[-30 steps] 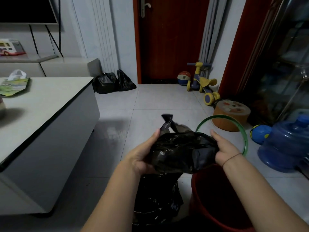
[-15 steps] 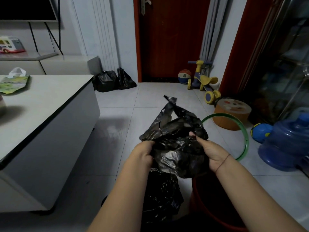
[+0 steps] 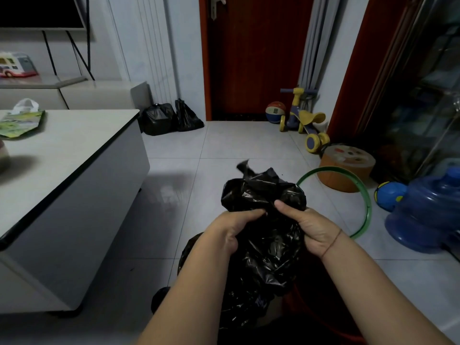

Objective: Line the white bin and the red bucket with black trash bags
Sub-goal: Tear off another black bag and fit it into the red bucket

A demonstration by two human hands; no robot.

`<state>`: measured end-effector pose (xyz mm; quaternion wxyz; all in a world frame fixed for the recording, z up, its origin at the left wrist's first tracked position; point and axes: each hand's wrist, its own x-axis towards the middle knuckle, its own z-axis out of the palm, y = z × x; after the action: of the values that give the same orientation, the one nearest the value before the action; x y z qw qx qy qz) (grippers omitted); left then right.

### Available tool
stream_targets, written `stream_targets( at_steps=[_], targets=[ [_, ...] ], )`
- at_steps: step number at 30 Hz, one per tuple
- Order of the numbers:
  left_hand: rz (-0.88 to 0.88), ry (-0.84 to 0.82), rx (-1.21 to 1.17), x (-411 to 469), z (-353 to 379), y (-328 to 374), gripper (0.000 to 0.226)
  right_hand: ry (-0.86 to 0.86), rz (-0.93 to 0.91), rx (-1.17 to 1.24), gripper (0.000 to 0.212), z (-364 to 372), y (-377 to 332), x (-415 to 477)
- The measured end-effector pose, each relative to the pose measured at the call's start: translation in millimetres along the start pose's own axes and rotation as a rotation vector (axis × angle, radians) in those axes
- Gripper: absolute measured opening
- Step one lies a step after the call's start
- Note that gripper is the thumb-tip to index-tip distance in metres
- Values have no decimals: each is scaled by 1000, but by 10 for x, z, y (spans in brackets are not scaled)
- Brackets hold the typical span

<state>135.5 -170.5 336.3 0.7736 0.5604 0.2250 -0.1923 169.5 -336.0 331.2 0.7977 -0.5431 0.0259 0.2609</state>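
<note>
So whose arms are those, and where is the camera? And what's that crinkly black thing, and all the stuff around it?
There is no machine here. Those are a person's own two arms. The one camera sits on their head and looks forward and down, so you see roughly what they see.

The left hand and the right hand both pinch a crumpled black trash bag, held up in front of the person. Just below it, at the bottom edge of the picture, is the red bucket.

On the left stands a white table with a green bag on it. On the tiled floor to the right are a green hoop and a blue water jug. Farther back is a yellow ride-on toy.
</note>
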Motion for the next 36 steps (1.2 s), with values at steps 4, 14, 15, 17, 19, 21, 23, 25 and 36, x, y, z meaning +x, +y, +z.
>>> stream_targets(
  at_steps=[4, 14, 15, 17, 19, 21, 23, 25, 36],
  targets=[
    [102, 224, -206, 100, -123, 47, 23, 211, -87, -64, 16, -100, -55, 39],
    [74, -14, -195, -2, -213, 103, 30, 74, 119, 117, 32, -155, -114, 29],
    [100, -71, -194, -14, -200, 112, 24, 31, 110, 125, 33, -140, -108, 25],
    [132, -172, -202, -40, -181, 117, 25, -14, 95, 140, 34, -99, -103, 11],
    [128, -223, -99, -56, -140, 89, 40, -21, 66, 126, 42, -42, -93, 7],
    [155, -143, 97, -32, -78, 33, 48, 23, 17, 53, 55, -13, -82, 36],
    [239, 38, 164, 5, -5, -9, 48, 10, -7, -8, 56, 27, -65, 27],
    [296, 171, 121, 53, 40, -29, 43, -68, 3, -78, 48, 73, -56, -11],
    [431, 658, -228, 98, -220, 114, 19, 266, -184, 99, 28, -181, -154, 62]
  ],
)
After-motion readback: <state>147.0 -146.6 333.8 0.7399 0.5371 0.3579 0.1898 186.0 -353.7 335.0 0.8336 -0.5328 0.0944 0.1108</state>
